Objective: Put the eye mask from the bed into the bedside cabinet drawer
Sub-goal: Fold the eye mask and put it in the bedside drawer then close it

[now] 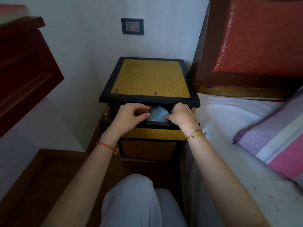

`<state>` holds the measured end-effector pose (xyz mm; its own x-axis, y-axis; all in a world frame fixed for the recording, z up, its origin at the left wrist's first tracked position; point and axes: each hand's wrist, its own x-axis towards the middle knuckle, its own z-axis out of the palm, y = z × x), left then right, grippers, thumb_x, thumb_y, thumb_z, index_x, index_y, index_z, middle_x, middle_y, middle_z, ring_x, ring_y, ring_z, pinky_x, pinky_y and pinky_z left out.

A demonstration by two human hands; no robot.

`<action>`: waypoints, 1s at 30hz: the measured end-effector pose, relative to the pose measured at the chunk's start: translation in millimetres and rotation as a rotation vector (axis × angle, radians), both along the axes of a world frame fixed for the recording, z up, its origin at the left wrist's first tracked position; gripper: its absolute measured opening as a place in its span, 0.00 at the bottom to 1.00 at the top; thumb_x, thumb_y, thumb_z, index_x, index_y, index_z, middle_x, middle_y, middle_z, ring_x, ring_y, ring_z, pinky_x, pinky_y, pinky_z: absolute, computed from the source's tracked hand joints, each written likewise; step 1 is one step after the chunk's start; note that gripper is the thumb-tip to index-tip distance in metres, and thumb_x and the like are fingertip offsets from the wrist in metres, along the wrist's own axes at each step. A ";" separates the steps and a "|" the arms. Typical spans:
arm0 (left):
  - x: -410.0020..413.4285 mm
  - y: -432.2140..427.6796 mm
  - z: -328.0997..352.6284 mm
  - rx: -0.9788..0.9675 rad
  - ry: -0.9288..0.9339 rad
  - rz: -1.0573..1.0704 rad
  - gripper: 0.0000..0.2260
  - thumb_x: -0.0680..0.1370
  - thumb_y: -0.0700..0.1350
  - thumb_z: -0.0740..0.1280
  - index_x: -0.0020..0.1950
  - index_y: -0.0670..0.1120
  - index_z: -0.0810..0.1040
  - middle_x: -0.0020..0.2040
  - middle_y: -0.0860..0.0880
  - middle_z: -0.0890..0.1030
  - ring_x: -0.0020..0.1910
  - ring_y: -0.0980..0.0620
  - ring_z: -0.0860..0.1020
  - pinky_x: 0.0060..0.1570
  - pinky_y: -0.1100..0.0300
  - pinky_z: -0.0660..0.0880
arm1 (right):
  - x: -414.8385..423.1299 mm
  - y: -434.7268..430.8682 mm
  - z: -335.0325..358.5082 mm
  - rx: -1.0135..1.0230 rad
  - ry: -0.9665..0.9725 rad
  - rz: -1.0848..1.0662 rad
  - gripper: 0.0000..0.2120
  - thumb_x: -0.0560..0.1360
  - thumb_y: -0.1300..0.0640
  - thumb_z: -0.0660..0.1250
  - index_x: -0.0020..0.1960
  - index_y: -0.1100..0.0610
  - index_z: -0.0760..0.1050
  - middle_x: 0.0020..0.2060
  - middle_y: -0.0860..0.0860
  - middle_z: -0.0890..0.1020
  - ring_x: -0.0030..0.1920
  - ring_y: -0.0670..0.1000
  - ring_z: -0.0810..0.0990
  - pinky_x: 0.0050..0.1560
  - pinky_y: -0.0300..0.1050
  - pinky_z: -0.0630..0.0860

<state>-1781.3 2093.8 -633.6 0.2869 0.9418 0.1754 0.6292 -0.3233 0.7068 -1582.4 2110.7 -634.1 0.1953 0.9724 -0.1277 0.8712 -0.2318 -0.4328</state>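
the eye mask (157, 114) lies inside the open drawer (152, 124) of the bedside cabinet (150, 77), just under the overhang of the cabinet top. only a rounded pale blue patch of it shows, between the two hands; the rest is hidden by the hands and the cabinet top.

the left hand (131, 114) reaches in from the left with its fingers curled, the fingertips at the left edge of the blue cloth. they look as if they pinch or press it, but i cannot tell for sure whether they have closed on it. the right hand (179, 114) comes in from the right, fingers bent down and inward, tips touching the right edge of the mask; how tight the hold is cannot be seen either.

the mask looks like soft padded cloth, so i judge it light, limp and quick to fold or bunch. it should not slip much against skin, and it is not likely to break. a light pinch at each end, as the hands are placed now, looks like the best hold, since it keeps the cloth spread flat. any strap is out of sight and might catch on the drawer's front edge.

the bed (229, 115) sits just to the right of the cabinet. the mask seems almost stowed; what is left, by my guess, is letting go and pushing the drawer shut.
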 end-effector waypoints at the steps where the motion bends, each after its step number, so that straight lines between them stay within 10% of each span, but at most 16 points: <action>1: 0.5 -8.5 -4.2 0.100 -0.043 0.037 0.14 0.77 0.45 0.72 0.62 0.49 0.83 0.56 0.53 0.85 0.55 0.60 0.80 0.63 0.61 0.76 | 1.0 -7.2 -0.6 0.078 0.006 -0.023 0.12 0.74 0.50 0.71 0.47 0.60 0.80 0.44 0.56 0.82 0.45 0.57 0.81 0.39 0.45 0.74; 6: -7.3 -46.3 -27.8 0.463 -0.143 0.124 0.10 0.75 0.44 0.75 0.55 0.47 0.84 0.52 0.52 0.84 0.54 0.54 0.80 0.57 0.61 0.76 | -1.6 -46.2 -11.3 0.512 0.021 -0.044 0.12 0.77 0.50 0.68 0.54 0.57 0.82 0.46 0.55 0.85 0.50 0.56 0.81 0.44 0.48 0.78; 12: -18.0 -70.0 -57.6 0.470 -0.149 0.152 0.06 0.74 0.40 0.75 0.49 0.45 0.81 0.46 0.50 0.80 0.45 0.56 0.78 0.47 0.68 0.74 | -9.1 -95.6 -62.0 1.020 -0.047 0.083 0.08 0.79 0.54 0.65 0.50 0.58 0.80 0.45 0.52 0.82 0.48 0.52 0.79 0.49 0.49 0.75; 30: -7.3 -36.9 -61.1 0.353 -0.075 0.158 0.14 0.78 0.35 0.68 0.63 0.44 0.80 0.60 0.47 0.79 0.62 0.53 0.77 0.65 0.67 0.69 | -29.7 -88.2 -93.0 0.827 0.165 0.071 0.20 0.81 0.57 0.62 0.72 0.60 0.72 0.70 0.55 0.77 0.72 0.50 0.73 0.68 0.45 0.74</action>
<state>-1788.6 2056.9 -694.7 0.1171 0.8515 0.5112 0.6416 -0.4577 0.6154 -1612.1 2022.5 -727.0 0.1718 0.7747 0.6086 0.7827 0.2678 -0.5618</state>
